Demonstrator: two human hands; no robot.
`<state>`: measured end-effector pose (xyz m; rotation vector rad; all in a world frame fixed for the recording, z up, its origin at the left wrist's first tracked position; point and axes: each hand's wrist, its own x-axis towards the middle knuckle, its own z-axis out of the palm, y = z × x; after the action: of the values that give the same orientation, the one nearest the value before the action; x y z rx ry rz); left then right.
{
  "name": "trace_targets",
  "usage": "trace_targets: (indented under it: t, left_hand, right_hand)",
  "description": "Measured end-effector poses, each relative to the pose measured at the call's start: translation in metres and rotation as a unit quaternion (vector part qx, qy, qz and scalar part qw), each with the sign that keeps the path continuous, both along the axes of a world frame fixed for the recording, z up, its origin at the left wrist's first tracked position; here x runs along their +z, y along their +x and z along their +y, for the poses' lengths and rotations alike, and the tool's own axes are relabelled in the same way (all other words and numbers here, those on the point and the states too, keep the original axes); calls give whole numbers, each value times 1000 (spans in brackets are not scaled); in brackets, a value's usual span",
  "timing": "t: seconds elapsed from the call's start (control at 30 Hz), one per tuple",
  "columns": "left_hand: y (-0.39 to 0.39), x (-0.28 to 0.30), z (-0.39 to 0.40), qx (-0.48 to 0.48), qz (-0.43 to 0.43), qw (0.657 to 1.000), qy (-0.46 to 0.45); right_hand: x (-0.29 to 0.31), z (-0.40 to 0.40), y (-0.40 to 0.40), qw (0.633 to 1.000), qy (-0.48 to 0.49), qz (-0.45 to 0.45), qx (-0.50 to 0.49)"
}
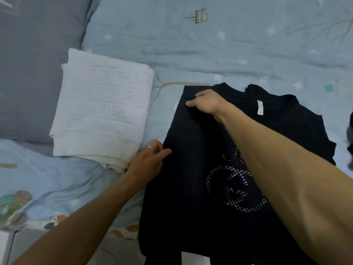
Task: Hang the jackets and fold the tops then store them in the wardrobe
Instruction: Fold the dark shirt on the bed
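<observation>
At the far left a grey pillow (28,73) leans by the bed's (229,44) pale blue printed cover, and beside it lies a folded white blanket (101,109), thick and waffle-textured, its edges squared.

Next comes the left hand (147,163), a thin ring on one finger, its grip pinching the left folded edge of the black top (191,188) near mid-length. The top lies flat on the bed, collar away from the person, soft matt knit with a white neck label (259,107) and a pale lattice-patterned logo (236,188) on the chest.

The right hand (206,104) reaches across to the upper left corner, near the shoulder; its fingers seem curled onto the fold, though whether they pinch or merely press it I cannot tell.

The step in hand looks like the folding of a top: the left side appears turned in over the body. The next move likely calls for smoothing that crease, then bringing the right side in to match. At the far right edge a dark item is only partly visible.
</observation>
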<state>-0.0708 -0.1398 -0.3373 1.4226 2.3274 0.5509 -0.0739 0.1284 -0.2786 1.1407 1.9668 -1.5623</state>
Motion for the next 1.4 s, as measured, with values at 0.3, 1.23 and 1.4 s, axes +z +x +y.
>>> trace_targets:
  t: [0.3,1.23,1.4]
  left_hand:
    - [10,-12,-10,20,13,999,42]
    - [31,-5,-22,233,-91,966,59]
    - [21,2,-24,306,-196,932,22]
  right_hand:
    - [-12,-12,-6,982,-110,98,-122]
    - [-32,-139,131,862,-82,-26,-499]
    - [-30,-140,136,891,-53,-27,-450]
